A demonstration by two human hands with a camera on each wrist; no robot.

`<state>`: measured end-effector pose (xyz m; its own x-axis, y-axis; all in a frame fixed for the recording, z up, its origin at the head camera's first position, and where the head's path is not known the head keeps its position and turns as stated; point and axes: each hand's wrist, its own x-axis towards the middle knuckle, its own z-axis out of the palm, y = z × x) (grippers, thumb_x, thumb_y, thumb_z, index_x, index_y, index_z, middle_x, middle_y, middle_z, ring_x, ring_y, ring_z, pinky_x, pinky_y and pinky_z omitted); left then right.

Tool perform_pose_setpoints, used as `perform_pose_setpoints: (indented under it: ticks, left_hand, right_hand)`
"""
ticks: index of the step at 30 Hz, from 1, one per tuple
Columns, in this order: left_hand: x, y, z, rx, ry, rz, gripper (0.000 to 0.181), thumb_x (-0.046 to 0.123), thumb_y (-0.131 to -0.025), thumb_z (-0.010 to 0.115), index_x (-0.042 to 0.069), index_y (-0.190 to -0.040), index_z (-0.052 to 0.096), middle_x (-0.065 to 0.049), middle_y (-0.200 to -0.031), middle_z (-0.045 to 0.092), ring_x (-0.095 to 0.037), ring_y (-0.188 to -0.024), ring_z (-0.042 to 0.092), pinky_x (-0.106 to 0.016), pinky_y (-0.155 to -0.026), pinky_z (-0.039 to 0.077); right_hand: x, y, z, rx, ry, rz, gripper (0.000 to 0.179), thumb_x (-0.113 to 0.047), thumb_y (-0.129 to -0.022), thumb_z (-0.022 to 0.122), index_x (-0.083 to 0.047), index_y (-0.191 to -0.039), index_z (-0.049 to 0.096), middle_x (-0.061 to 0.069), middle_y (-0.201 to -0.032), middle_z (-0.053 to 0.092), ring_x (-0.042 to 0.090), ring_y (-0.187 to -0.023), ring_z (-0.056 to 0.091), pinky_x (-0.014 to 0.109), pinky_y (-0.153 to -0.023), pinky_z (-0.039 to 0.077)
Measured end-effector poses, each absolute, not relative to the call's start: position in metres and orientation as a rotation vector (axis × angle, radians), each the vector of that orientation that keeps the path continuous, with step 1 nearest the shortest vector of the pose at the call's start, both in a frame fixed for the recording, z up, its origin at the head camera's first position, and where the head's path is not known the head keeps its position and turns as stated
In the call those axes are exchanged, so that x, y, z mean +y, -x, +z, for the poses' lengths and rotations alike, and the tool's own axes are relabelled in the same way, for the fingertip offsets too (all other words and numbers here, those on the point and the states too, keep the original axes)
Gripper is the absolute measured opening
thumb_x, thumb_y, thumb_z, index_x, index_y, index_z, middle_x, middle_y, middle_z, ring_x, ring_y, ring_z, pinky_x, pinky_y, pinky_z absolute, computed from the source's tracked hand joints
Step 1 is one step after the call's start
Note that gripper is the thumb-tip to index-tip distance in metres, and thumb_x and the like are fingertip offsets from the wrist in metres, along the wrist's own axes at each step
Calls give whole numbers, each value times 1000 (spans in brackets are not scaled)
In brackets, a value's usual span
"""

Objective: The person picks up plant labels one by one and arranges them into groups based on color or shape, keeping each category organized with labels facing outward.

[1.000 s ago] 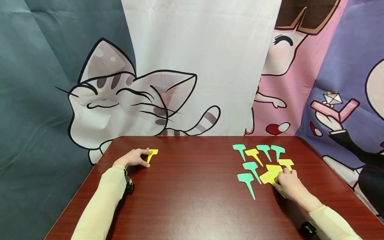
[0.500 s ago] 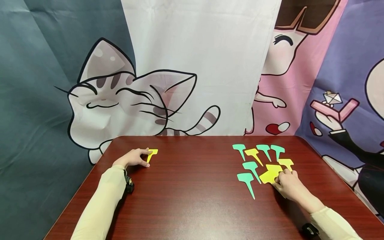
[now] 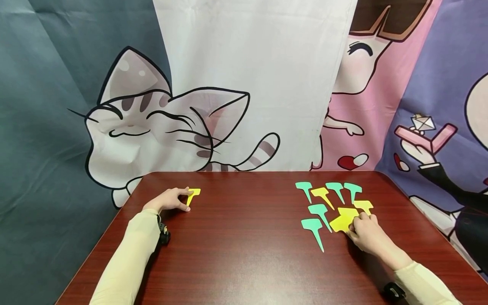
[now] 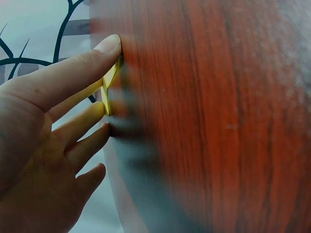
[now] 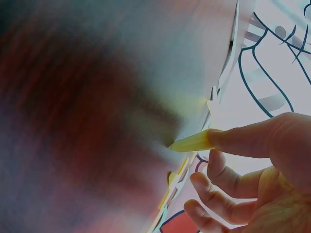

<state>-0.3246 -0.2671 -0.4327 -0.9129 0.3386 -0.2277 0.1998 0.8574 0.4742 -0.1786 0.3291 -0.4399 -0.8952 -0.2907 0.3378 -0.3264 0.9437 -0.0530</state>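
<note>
At the left of the table my left hand (image 3: 171,200) pinches a yellow T-shaped plant label (image 3: 193,194) between thumb and fingers, low against the wood. In the left wrist view, the label's edge (image 4: 111,80) shows between the thumb and a fingertip. On the right, my right hand (image 3: 369,234) pinches a yellow plant label (image 3: 340,224), and its pointed stem (image 5: 192,141) sticks out past the thumb in the right wrist view. Another yellow label (image 3: 348,212) overlaps it or lies just behind; I cannot tell which.
Around the right hand lie several green plant labels (image 3: 312,225) and two more yellow labels, one (image 3: 321,192) among the green ones and one (image 3: 364,206) beside the knuckles. The reddish-brown table (image 3: 244,237) ends at a cartoon-printed cloth backdrop (image 3: 248,63).
Both hands and the labels keep their places on the table. Only the head view has shifted very slightly.
</note>
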Motion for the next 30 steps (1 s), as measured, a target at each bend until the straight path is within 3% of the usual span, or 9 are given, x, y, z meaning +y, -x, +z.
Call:
perform_pose_setpoints:
  ticks: [10, 19, 30]
  left_hand:
    - [-268, 323, -434, 2738, -412, 660, 75, 31, -75, 80, 11, -140, 49, -15, -153, 30, -44, -140, 21, -58, -110, 25]
    - [-268, 323, -434, 2740, -408, 656, 75, 32, -75, 80, 11, -140, 49, -15, -153, 30, -44, -140, 22, -58, -109, 26]
    - [-268, 324, -433, 2739, -428, 645, 76, 32, -73, 81, 10, -139, 50, -15, -152, 32, -45, -140, 21, -59, -110, 24]
  right_hand:
    - [329, 178, -441, -2746, -471, 147, 30, -9, -71, 75, -14, -52, 52, 3, -60, 50, 29, -76, 47, 47, -74, 30]
    - [328, 177, -437, -2806, -394, 249, 20, -11, -72, 78, -14, -57, 65, 14, -81, 64, 36, -91, 54, 54, -80, 36]
    - [328, 178, -436, -2778, -450, 238, 18, -10, -67, 81, -11, -56, 68, 9, -74, 68, 39, -94, 60, 58, -83, 39]
